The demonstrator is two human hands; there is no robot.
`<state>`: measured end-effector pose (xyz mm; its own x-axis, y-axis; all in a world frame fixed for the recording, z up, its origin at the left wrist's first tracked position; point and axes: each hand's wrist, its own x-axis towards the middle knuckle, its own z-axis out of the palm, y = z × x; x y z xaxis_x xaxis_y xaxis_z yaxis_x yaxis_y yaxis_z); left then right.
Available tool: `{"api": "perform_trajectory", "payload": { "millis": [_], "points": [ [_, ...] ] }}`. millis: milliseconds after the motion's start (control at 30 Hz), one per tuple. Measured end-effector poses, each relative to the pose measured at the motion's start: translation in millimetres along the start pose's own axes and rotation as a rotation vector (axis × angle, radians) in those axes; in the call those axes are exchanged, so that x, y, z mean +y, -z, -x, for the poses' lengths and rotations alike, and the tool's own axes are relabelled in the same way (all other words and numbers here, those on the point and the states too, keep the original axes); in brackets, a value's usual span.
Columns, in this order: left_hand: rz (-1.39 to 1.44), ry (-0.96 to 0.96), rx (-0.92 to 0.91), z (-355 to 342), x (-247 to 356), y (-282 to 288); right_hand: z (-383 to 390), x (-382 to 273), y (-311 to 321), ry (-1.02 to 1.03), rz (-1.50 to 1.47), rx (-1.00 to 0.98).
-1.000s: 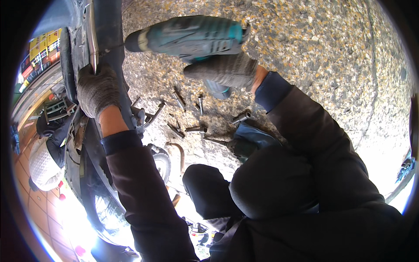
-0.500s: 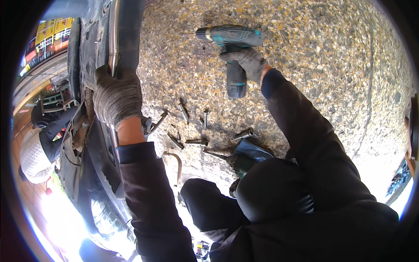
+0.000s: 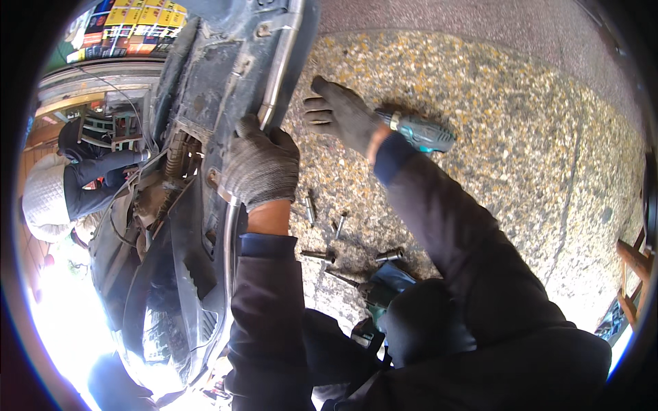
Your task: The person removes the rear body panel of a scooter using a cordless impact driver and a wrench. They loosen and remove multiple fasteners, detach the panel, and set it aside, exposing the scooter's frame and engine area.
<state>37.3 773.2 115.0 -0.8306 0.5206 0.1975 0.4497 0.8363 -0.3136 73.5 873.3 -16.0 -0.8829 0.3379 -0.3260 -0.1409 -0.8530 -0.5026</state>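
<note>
My left hand (image 3: 260, 166), in a grey knit glove, is wrapped round the silver metal rail (image 3: 277, 75) that runs along the edge of a dark, scooter-like vehicle body (image 3: 212, 82). My right hand (image 3: 343, 115), gloved alike, is held out over the ground with fingers spread and nothing in it. A black and teal cordless drill (image 3: 425, 133) lies on the ground just right of it, partly hidden behind the right hand and wrist.
Metal sockets (image 3: 319, 257) and small tool pieces lie on the speckled ground. A second power tool (image 3: 377, 291) with a long bit rests by my knees. At the left, a person in a light quilted top (image 3: 48, 198) is bent over near stacked colourful boxes (image 3: 130, 27).
My right hand has let go of the drill, which now lies on the ground. The view has shifted, so the vehicle body appears farther right. My left hand still grips the rail.
</note>
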Motion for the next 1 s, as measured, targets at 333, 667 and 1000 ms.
{"api": "perform_trajectory", "payload": {
  "millis": [333,667,1000],
  "points": [
    [0.121,-0.059,0.099,0,-8,-14,-66,5,-41,-0.003,-0.595,0.066],
    [0.175,-0.056,0.043,2,-6,-6,-91,21,-51,0.152,-0.735,-0.125],
    [0.706,-0.307,0.459,39,-24,-18,-96,19,-55,0.211,-0.555,-0.032]
  ]
}}
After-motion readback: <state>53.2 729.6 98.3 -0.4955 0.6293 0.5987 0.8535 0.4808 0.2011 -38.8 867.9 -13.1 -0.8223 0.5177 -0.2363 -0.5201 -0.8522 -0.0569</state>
